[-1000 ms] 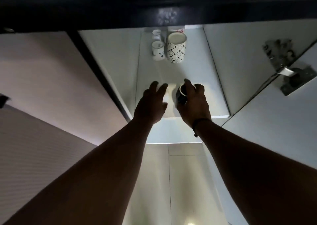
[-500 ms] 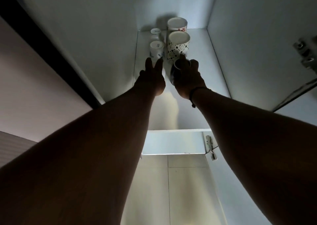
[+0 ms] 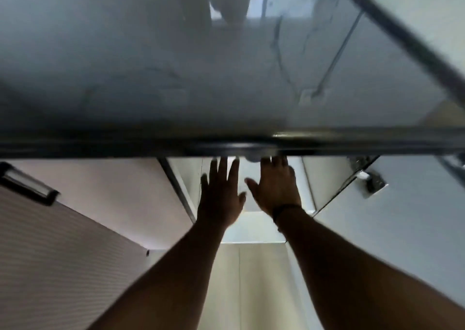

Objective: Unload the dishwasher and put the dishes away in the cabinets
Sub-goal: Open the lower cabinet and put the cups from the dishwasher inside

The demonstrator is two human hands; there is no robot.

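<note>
Both arms reach up into the open white cabinet [image 3: 308, 176]. My left hand [image 3: 219, 196] is flat with its fingers straight and spread, and it holds nothing. Beside it, my right hand [image 3: 275, 186] is also spread and empty, with a dark band on the wrist. Just past the fingertips a small rounded grey shape [image 3: 253, 157] peeks from under a dark bar; I cannot tell if it is a mug. The back of the shelf is hidden.
A blurred dark horizontal bar [image 3: 226, 144] crosses the whole view above the hands, with a hazy grey surface over it. The cabinet door [image 3: 415, 216] stands open at the right with its hinge [image 3: 375, 181]. A closed door [image 3: 100, 194] lies at the left.
My right hand has let go of the dark mug and both hands have opened and drawn back. The view swung, so the dark bar now hides the mugs on the shelf.
</note>
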